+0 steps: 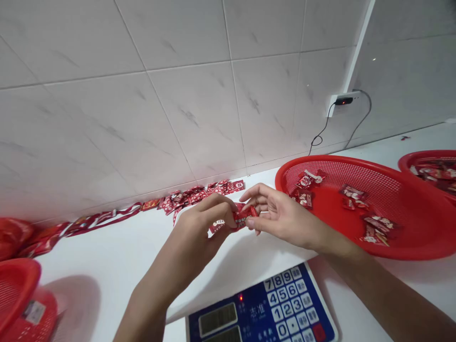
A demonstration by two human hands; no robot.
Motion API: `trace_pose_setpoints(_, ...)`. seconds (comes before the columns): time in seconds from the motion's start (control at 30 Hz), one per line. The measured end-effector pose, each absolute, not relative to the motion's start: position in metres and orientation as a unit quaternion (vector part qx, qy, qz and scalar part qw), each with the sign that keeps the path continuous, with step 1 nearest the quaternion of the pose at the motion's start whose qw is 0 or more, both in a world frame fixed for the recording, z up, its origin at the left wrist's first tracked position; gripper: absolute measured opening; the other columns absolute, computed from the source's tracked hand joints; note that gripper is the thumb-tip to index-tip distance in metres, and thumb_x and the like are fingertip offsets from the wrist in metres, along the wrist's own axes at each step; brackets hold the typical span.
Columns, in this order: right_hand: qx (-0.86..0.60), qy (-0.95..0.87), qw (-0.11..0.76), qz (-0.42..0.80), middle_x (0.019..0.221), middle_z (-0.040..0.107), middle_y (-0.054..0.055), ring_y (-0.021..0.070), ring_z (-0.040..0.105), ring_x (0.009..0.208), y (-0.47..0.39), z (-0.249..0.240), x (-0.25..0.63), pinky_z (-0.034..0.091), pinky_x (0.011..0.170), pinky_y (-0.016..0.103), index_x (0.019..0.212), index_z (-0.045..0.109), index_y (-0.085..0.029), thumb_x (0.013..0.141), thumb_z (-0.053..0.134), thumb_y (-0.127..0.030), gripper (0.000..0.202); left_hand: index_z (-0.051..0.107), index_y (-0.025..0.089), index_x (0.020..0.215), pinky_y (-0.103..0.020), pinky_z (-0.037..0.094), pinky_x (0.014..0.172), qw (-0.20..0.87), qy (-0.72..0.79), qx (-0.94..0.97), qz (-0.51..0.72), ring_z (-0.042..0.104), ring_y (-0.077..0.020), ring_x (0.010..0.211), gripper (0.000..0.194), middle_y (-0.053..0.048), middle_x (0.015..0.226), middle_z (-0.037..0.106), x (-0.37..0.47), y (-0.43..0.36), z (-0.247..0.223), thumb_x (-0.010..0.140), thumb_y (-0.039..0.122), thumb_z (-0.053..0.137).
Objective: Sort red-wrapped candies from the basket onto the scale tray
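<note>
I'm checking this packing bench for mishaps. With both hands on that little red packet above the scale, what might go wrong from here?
1. The red packet is pinched only by the fingertips of the left hand and right hand; it may slip and drop onto the scale.
2. The packet strip along the wall could be swept off by a forearm.
3. The red basket sits close to the right wrist and may be nudged.

Red mesh basket (420, 237) holding sachets, blue-keypad scale (285, 308), wall charger (344, 100), sachet strip (192, 195) along wall
</note>
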State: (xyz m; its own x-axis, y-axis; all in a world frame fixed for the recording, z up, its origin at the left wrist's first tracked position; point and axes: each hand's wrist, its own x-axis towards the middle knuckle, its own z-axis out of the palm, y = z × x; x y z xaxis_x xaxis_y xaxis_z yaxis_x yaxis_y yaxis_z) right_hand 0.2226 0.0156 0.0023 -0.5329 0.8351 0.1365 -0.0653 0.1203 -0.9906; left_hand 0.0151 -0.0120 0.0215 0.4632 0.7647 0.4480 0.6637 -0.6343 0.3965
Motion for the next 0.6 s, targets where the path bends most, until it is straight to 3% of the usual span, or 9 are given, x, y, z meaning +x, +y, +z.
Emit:
trace_pose_setpoints(0.17, -0.314, -0.658, 0.384, 0.566, 0.094, 0.060, -0.002, 0.0124, 0.061, 0.081, 0.018, -0.007, 0.218, 0.053, 0.081, 0.032, 0.112, 0.050, -0.023, 0.085, 0.072, -0.014, 0.036, 0.061, 0.028, 0.098, -0.026, 0.053, 0.070, 0.158, 0.436, 0.842, 0.276, 0.067, -0.0162, 0.083, 0.015, 0.003, 0.096, 0.070, 0.012, -0.011, 0.016, 0.089, 0.020, 0.071)
trace_pose_setpoints(0.3, -0.321, -0.680, 0.358, 0.553, 0.104, 0.064, 0.003, 0.0175, 0.066, 0.095, 0.017, -0.004, 0.221, 0.054, 0.091, 0.038, 0.123, 0.048, -0.024, 0.089, 0.070, -0.021, 0.041, 0.057, 0.025, 0.093, -0.032, 0.056, 0.070, 0.180, 0.475, 0.808, 0.301, 0.071, -0.0207, 0.084, 0.003, -0.001, 0.093, 0.072, 0.010, -0.005, 0.009, 0.092, 0.025, 0.060)
trace_pose_setpoints(0.4, -0.390, -0.717, 0.349, 0.461, 0.126, 0.065, 0.009, 0.0223, 0.066, 0.106, 0.017, 0.011, 0.248, 0.056, 0.091, 0.041, 0.133, 0.051, -0.027, 0.088, 0.072, -0.029, 0.049, 0.056, 0.025, 0.089, -0.034, 0.054, 0.069, 0.157, 0.504, 0.804, 0.274, 0.072, -0.0229, 0.084, 0.006, -0.003, 0.093, 0.072, 0.006, 0.003, 0.004, 0.092, 0.029, 0.059)
trace_pose_setpoints(0.5, -0.495, -0.703, 0.397, 0.321, 0.124, 0.068, 0.009, 0.0255, 0.068, 0.108, 0.026, 0.033, 0.291, 0.057, 0.087, 0.040, 0.132, 0.058, -0.028, 0.092, 0.066, -0.035, 0.042, 0.054, 0.024, 0.087, -0.034, 0.051, 0.069, 0.150, 0.524, 0.799, 0.254, 0.071, -0.0229, 0.083, 0.008, -0.003, 0.093, 0.073, 0.002, 0.008, 0.003, 0.092, 0.030, 0.057)
trace_pose_setpoints(0.6, -0.608, -0.710, 0.290, 0.203, 0.117, 0.072, 0.011, 0.0277, 0.070, 0.099, 0.049, 0.043, 0.325, 0.057, 0.087, 0.043, 0.128, 0.063, -0.022, 0.090, 0.065, -0.033, 0.039, 0.054, 0.024, 0.085, -0.034, 0.049, 0.067, 0.149, 0.532, 0.799, 0.235, 0.070, -0.0233, 0.080, 0.008, -0.003, 0.091, 0.073, 0.003, 0.009, 0.004, 0.091, 0.029, 0.056)
